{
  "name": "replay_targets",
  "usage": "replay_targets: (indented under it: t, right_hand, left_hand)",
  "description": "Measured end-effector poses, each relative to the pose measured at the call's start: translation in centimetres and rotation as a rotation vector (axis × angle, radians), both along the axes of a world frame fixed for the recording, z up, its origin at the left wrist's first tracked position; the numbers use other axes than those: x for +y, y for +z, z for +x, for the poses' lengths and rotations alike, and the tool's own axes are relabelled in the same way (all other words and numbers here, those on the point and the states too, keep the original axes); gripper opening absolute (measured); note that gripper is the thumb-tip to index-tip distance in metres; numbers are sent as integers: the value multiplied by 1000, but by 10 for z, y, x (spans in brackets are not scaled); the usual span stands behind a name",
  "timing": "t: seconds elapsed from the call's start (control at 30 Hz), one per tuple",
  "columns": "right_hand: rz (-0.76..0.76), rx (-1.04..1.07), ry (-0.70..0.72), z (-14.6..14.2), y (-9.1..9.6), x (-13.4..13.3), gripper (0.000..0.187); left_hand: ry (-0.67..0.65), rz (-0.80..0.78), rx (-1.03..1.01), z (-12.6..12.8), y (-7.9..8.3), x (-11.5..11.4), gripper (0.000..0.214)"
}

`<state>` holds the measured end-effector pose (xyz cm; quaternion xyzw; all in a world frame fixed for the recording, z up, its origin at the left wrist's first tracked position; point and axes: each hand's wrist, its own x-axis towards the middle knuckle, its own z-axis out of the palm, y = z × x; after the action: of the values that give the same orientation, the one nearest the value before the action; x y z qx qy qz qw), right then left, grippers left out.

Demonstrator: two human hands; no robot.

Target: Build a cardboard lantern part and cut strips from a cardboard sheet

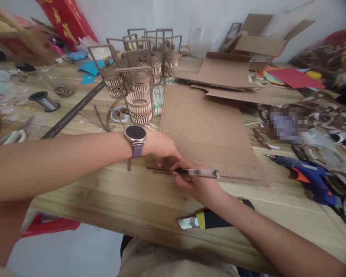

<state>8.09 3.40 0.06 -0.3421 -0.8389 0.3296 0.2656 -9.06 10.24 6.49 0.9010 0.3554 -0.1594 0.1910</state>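
My right hand is closed around a dark pen with a clear end, its tip side pointing left near the cardboard's front edge. Beside it, my left hand, with a round watch on the wrist, presses bent fingers onto a small cardboard piece at the near left corner of a large flat cardboard sheet. The fingertips of both hands nearly meet and partly hide each other. Under my right forearm lies a black and yellow utility knife, blade to the left.
A blue hot glue gun lies at the right. Several small bamboo baskets with tall handles stand behind the hands. More cardboard and an open box are at the back. A wire spool and black strip are left.
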Motion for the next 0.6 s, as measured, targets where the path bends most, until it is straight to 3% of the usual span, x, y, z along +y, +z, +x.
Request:
replay_targets:
  t: [0.13, 0.2, 0.33, 0.47, 0.6]
  right_hand:
    - [109, -109, -103, 39, 18, 4, 15]
    - [232, -238, -225, 58, 30, 11, 23]
    - [464, -733, -445, 82, 42, 36, 36]
    - [437, -924, -437, 87, 34, 60, 28]
    - [276, -798, -387, 87, 30, 54, 40]
  left_hand:
    - [-124, -79, 131, 0, -1, 3, 90]
    - [-124, -60, 183, 1, 0, 2, 91]
    - [-149, 16, 269, 5, 3, -5, 76]
    - [-185, 125, 167, 4, -4, -13, 56]
    - [-184, 223, 26, 0, -17, -20, 52]
